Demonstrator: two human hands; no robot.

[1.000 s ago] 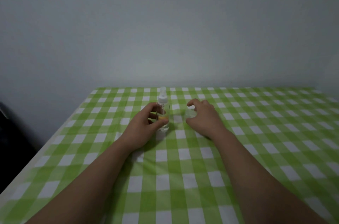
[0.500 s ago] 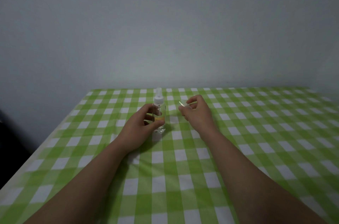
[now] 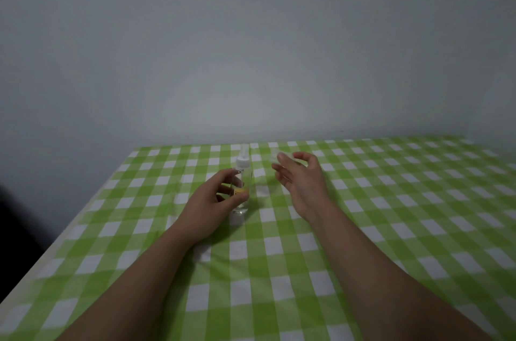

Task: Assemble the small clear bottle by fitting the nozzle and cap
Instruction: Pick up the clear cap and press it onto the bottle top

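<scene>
A small clear bottle (image 3: 244, 181) with a yellow label stands upright on the green-and-white checked tablecloth (image 3: 279, 257). A white nozzle (image 3: 242, 158) sits on its neck. My left hand (image 3: 215, 201) grips the bottle's lower body between thumb and fingers. My right hand (image 3: 300, 181) is raised to the right of the bottle, palm turned towards it. It pinches a small clear cap (image 3: 282, 157) at the fingertips; the cap is faint and blurred against the cloth. The cap is apart from the nozzle, at about the same height.
The table's left edge (image 3: 55, 243) runs diagonally with a dark drop beyond it. A plain grey wall (image 3: 251, 47) rises behind the table's far edge. The checked cloth extends far to the right and towards me.
My right hand has lifted off the cloth with the clear cap and turned palm inward beside the bottle. My left hand keeps its hold on the standing bottle.
</scene>
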